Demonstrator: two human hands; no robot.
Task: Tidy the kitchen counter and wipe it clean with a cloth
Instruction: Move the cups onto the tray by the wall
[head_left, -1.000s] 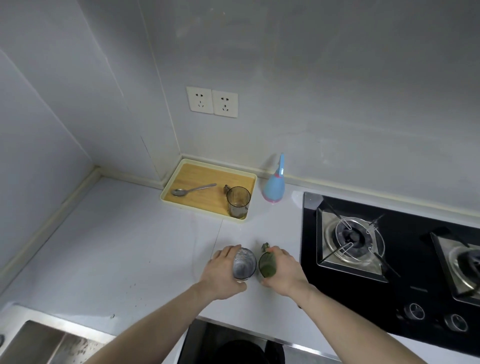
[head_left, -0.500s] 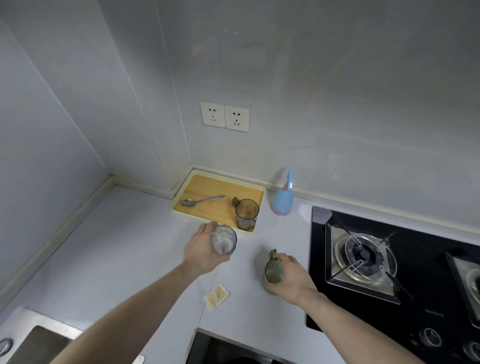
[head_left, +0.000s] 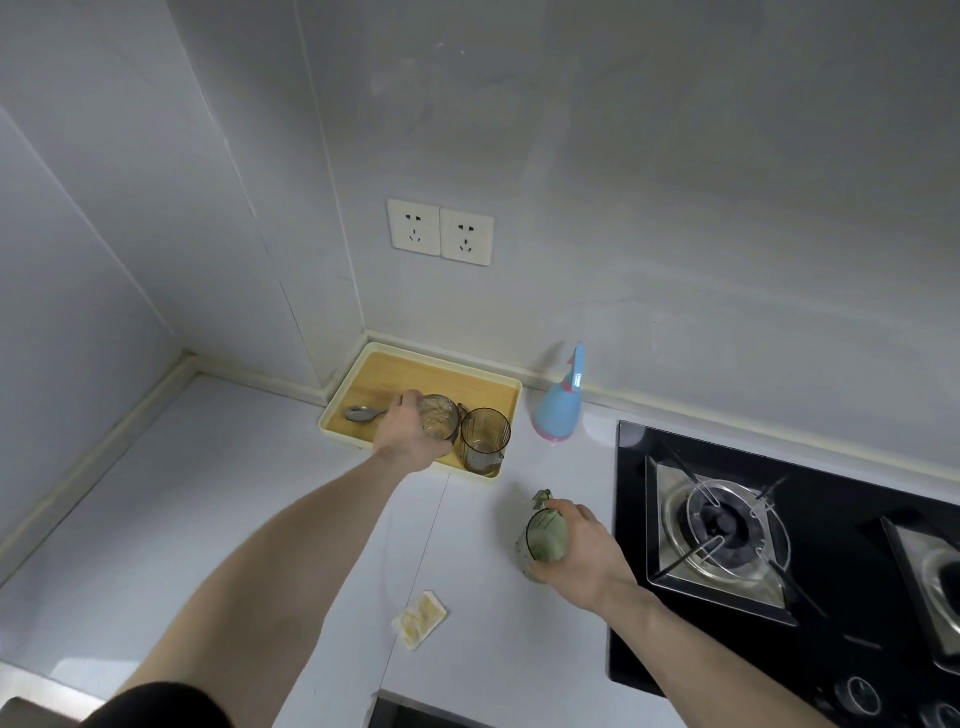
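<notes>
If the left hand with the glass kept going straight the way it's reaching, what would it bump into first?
Probably the tray's far rim, then the wall just behind. The left hand holds a clear glass over the tray, reaching toward the back wall. The brown cup stands just right of that line, though depth is hard to judge.

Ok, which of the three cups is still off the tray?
The green-tinted cup in the right hand, on the white counter by the stove. The other two are over the yellow wooden tray.

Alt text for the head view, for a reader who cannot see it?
The left hand holds a clear cup over a wooden tray beside another cup, while the right hand grips a green cup on the white counter near a stove.
</notes>
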